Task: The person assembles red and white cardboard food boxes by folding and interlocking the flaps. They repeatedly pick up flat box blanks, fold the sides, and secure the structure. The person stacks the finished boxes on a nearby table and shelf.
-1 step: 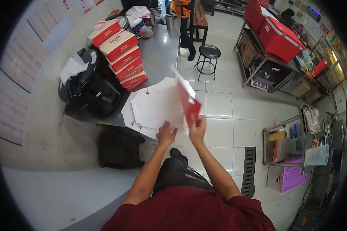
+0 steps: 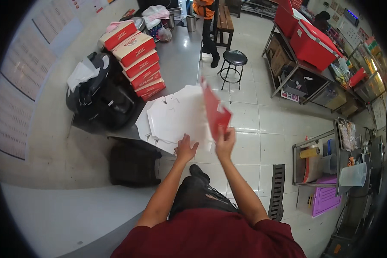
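Flat white box blanks (image 2: 176, 114) lie layered on the near end of the metal table. My left hand (image 2: 185, 150) rests on their near edge, fingers apart and thumb out. In my right hand (image 2: 225, 142) is the near end of a raised red cardboard flap (image 2: 214, 112), pinched between thumb and fingers. The flap stands steeply at the right side of the blanks and is slightly blurred. Whether it is joined to the top blank is hard to see. Folded red and cream boxes (image 2: 134, 49) are stacked beyond the blanks, to the left.
A black water dispenser (image 2: 105, 99) stands on the table's left, with a black bin (image 2: 133, 165) below. The metal table (image 2: 182, 64) runs away from me. On the right are a stool (image 2: 234, 59), a red cooler (image 2: 314, 45) and a rack (image 2: 316, 146). Another person (image 2: 206, 30) stands at the far end.
My right hand has shifted slightly to the right, and the red flap has swung rightward with it. My left hand stays on the blanks.
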Demonstrator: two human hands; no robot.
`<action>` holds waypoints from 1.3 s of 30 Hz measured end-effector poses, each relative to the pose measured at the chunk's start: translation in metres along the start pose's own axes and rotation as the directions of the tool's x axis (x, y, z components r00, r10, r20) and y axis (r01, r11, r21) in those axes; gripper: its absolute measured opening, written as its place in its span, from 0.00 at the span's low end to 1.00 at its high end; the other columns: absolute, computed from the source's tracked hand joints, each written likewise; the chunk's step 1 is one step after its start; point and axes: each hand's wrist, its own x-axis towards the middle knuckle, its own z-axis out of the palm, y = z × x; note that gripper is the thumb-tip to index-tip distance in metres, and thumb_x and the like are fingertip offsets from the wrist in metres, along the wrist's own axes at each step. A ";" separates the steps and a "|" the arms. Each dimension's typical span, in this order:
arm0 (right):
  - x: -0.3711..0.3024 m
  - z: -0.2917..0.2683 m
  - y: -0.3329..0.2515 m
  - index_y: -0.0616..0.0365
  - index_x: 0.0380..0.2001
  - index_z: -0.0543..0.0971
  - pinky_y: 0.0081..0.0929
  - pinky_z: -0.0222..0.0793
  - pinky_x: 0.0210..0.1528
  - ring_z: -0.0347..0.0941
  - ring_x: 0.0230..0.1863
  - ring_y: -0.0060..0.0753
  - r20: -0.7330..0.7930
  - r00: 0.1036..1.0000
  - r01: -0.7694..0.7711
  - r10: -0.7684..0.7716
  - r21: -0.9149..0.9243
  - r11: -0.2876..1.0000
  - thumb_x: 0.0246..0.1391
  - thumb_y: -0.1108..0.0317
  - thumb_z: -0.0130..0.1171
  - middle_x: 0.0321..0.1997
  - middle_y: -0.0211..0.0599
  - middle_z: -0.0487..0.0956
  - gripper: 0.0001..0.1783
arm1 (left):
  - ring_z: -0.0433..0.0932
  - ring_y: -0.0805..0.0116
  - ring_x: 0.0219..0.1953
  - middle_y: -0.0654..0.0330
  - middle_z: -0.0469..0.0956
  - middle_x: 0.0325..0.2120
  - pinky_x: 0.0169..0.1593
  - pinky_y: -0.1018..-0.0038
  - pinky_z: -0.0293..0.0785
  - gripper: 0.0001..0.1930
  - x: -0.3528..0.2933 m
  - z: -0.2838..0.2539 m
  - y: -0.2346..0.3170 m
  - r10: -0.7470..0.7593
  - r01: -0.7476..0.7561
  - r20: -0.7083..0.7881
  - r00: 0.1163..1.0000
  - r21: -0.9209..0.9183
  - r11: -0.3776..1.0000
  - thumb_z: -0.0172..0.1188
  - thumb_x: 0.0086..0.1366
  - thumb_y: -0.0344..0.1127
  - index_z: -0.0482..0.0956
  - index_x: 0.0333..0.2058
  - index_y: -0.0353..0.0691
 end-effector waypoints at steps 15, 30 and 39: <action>-0.011 -0.127 -0.138 0.60 0.39 0.66 0.34 0.75 0.57 0.80 0.58 0.48 0.176 0.921 0.375 -0.348 -0.151 0.915 0.64 0.84 0.54 0.56 0.65 0.79 0.09 | 0.37 0.34 0.76 0.47 0.42 0.77 0.73 0.35 0.33 0.48 0.014 -0.030 0.005 -0.147 0.163 -0.074 0.986 0.320 0.933 0.48 0.65 0.73 0.52 0.75 0.49; -0.068 -0.152 -0.192 0.56 0.59 0.70 0.49 0.60 0.69 0.72 0.65 0.47 0.567 0.817 0.164 -0.103 -0.057 0.985 0.53 0.60 0.73 0.60 0.50 0.78 0.34 | 0.75 0.62 0.57 0.58 0.74 0.57 0.59 0.65 0.75 0.49 -0.104 -0.053 0.147 0.674 0.409 0.306 0.673 -0.913 0.007 0.51 0.63 0.77 0.59 0.70 0.43; -0.057 -0.176 -0.239 0.63 0.48 0.79 0.26 0.77 0.48 0.80 0.44 0.24 0.441 0.796 -0.527 0.416 0.165 0.834 0.55 0.73 0.71 0.42 0.34 0.84 0.18 | 0.67 0.70 0.61 0.59 0.67 0.60 0.63 0.69 0.68 0.45 -0.204 -0.128 0.214 0.777 -0.182 0.385 0.497 -0.830 0.527 0.70 0.63 0.31 0.50 0.72 0.38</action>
